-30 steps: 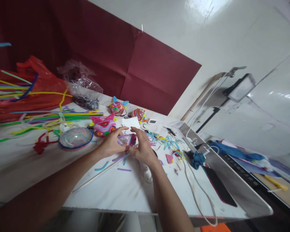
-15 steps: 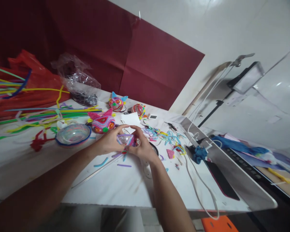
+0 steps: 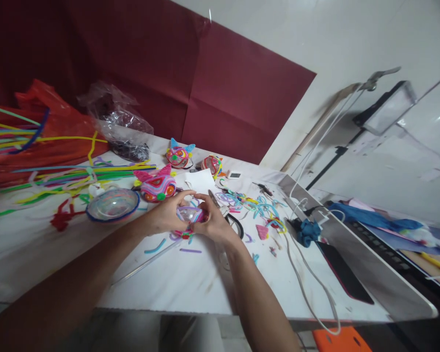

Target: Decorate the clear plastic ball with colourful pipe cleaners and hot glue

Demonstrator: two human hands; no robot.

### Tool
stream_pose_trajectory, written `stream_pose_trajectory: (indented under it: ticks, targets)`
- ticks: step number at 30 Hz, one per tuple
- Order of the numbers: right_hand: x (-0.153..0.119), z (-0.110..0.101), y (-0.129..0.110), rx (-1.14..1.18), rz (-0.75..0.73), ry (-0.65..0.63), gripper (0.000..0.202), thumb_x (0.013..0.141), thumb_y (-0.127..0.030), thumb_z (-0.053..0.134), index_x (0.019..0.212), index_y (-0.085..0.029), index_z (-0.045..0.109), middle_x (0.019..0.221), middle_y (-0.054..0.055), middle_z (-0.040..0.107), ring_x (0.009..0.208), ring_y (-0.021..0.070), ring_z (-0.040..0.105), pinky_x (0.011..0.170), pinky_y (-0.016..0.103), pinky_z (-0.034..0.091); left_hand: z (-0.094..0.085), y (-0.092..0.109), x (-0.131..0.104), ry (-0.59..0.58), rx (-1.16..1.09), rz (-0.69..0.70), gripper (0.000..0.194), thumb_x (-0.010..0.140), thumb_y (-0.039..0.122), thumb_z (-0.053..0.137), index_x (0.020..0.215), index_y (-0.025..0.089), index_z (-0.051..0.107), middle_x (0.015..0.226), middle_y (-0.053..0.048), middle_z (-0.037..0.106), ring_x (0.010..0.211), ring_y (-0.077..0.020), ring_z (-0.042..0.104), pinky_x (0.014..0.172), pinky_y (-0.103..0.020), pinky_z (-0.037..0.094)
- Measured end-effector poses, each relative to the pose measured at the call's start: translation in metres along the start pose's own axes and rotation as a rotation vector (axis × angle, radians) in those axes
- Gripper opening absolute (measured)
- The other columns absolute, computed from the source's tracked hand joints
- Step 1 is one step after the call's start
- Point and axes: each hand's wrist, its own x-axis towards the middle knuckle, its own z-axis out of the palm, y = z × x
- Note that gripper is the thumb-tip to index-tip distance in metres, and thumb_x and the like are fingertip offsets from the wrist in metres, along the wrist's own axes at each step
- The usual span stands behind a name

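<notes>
My left hand and my right hand meet over the white table. Between them they grip a small clear dome wrapped with purple and pink pipe cleaner. The fingers of both hands curl around its rim. Just beyond the left hand lies a pink cat-eared pipe-cleaner head. A clear bowl with a blue rim sits to the left of it.
Long pipe cleaners and a red plastic bag fill the left. Two more decorated heads stand at the back, cut scraps to the right. A white cable, a dark phone and a laptop lie at the right edge.
Both hands stay on the small dome and have shifted slightly nearer to me. The view has tilted a little; the table's objects have not moved.
</notes>
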Motion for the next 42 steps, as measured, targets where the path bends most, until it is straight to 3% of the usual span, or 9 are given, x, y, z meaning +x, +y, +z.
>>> stream_pose_trajectory:
  ticks: [9, 26, 31, 36, 39, 42]
  targets:
    - [0.006, 0.002, 0.010, 0.263, 0.060, -0.073, 0.069, 0.056, -0.013, 0.068, 0.122, -0.022, 0.051, 0.076, -0.011, 0.056, 0.052, 0.0060, 0.044, 0.051, 0.021, 0.034, -0.001, -0.002, 0.001, -0.001, 0.024, -0.011, 0.086, 0.054, 0.018, 0.073, 0.137, 0.016, 0.052, 0.086, 0.001, 0.057, 0.071, -0.0160, 0.058, 0.057, -0.024, 0.045]
    - [0.008, 0.004, 0.010, 0.341, 0.102, -0.041, 0.065, 0.048, -0.007, 0.070, 0.108, -0.022, 0.052, 0.068, -0.012, 0.056, 0.052, 0.0073, 0.046, 0.050, 0.020, 0.034, 0.000, -0.002, -0.001, -0.045, 0.063, 0.027, 0.083, 0.057, 0.021, 0.072, 0.136, 0.019, 0.047, 0.088, 0.001, 0.054, 0.073, -0.0162, 0.059, 0.056, -0.024, 0.046]
    - [0.008, 0.006, 0.014, 0.403, 0.083, -0.002, 0.062, 0.048, -0.005, 0.069, 0.105, -0.024, 0.054, 0.068, -0.011, 0.057, 0.050, 0.0076, 0.046, 0.049, 0.020, 0.033, 0.003, -0.003, -0.001, 0.005, 0.069, 0.064, 0.081, 0.058, 0.024, 0.073, 0.136, 0.021, 0.049, 0.089, 0.001, 0.054, 0.075, -0.0182, 0.061, 0.057, -0.026, 0.047]
    - [0.006, 0.006, 0.011, 0.459, 0.031, 0.049, 0.057, 0.049, -0.004, 0.067, 0.101, -0.024, 0.054, 0.066, -0.011, 0.058, 0.049, 0.0074, 0.047, 0.049, 0.021, 0.035, 0.004, -0.004, 0.001, 0.105, 0.091, 0.067, 0.081, 0.057, 0.025, 0.073, 0.135, 0.015, 0.053, 0.097, -0.005, 0.059, 0.083, -0.0235, 0.064, 0.066, -0.033, 0.053]
    - [0.006, 0.006, 0.010, 0.466, 0.001, 0.097, 0.058, 0.049, -0.006, 0.069, 0.102, -0.023, 0.053, 0.064, -0.013, 0.057, 0.048, 0.0063, 0.046, 0.048, 0.019, 0.035, 0.005, -0.008, 0.003, 0.168, 0.082, 0.050, 0.075, 0.057, 0.023, 0.071, 0.130, 0.016, 0.056, 0.107, -0.009, 0.064, 0.086, -0.0249, 0.066, 0.071, -0.036, 0.055]
    - [0.008, 0.006, 0.012, 0.476, -0.019, 0.146, 0.059, 0.048, -0.007, 0.070, 0.101, -0.023, 0.051, 0.061, -0.015, 0.056, 0.046, 0.0064, 0.045, 0.047, 0.019, 0.034, 0.008, -0.012, 0.005, 0.223, 0.043, 0.045, 0.067, 0.057, 0.023, 0.072, 0.123, 0.019, 0.059, 0.103, -0.007, 0.067, 0.088, -0.0265, 0.067, 0.073, -0.036, 0.054]
